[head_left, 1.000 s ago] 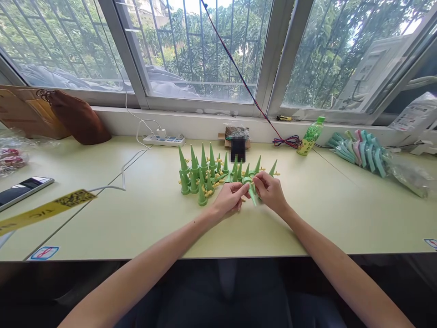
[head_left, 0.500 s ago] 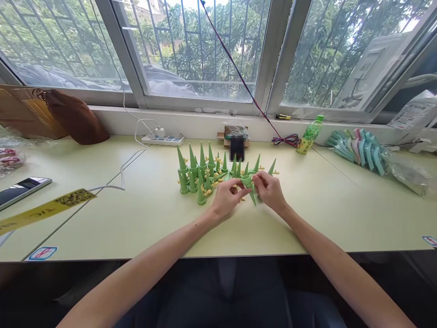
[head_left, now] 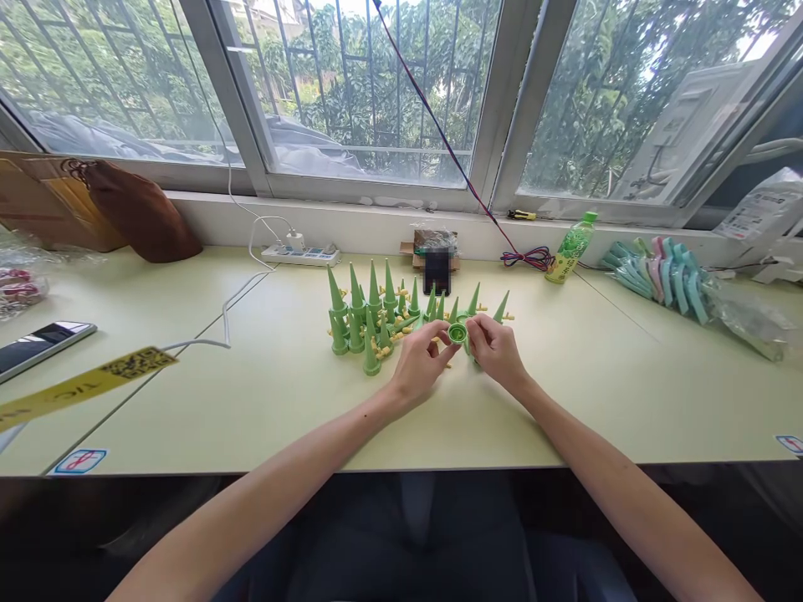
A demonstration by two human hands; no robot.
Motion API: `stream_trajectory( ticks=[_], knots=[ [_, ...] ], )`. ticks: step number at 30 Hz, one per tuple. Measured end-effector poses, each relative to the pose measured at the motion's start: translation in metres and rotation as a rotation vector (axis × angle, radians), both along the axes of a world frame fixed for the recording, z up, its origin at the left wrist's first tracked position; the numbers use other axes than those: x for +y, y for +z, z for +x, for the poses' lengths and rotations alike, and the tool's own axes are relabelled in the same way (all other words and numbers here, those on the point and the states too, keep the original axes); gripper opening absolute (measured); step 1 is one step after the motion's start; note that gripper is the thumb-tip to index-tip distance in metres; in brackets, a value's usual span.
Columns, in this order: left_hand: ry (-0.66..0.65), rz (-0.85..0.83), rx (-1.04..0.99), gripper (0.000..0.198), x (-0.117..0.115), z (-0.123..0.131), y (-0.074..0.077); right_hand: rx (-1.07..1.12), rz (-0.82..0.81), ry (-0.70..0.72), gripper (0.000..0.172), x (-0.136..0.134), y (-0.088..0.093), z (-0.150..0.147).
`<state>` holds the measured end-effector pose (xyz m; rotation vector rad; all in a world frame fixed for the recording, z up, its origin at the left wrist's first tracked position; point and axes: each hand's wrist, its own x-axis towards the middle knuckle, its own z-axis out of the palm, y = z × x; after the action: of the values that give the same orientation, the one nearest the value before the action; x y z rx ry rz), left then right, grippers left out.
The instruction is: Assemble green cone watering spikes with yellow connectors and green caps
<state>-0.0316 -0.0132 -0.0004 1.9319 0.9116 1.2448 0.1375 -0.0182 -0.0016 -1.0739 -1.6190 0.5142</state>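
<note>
Centre of frame: left hand (head_left: 419, 364) pinches a green plastic cap (head_left: 457, 334) by its rim, open mouth facing camera. Right hand (head_left: 497, 349) narrowed just beside; its grip, cannot tell. Best: steady left pinch, mouth in view.

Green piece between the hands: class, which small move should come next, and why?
Perhaps bring the right hand to the opening of the green piece: the left hand holds it, its opening shows plainly, and the right hand is close beside it.
</note>
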Motion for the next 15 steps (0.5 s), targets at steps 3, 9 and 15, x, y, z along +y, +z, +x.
stream_trajectory(
  ticks=[3, 9, 15],
  knots=[
    [-0.022, -0.131, -0.073, 0.036, -0.003, 0.003, 0.004, 0.03, 0.017, -0.026, 0.035, 0.0, 0.0, 0.001],
    [-0.249, -0.51, -0.196, 0.051, -0.003, 0.002, 0.011, 0.013, 0.049, -0.065, 0.034, -0.001, 0.001, 0.002],
    [-0.395, -0.73, -0.231, 0.067, -0.001, 0.0, 0.011, -0.024, 0.036, 0.028, 0.033, -0.001, 0.0, 0.003]
  ],
)
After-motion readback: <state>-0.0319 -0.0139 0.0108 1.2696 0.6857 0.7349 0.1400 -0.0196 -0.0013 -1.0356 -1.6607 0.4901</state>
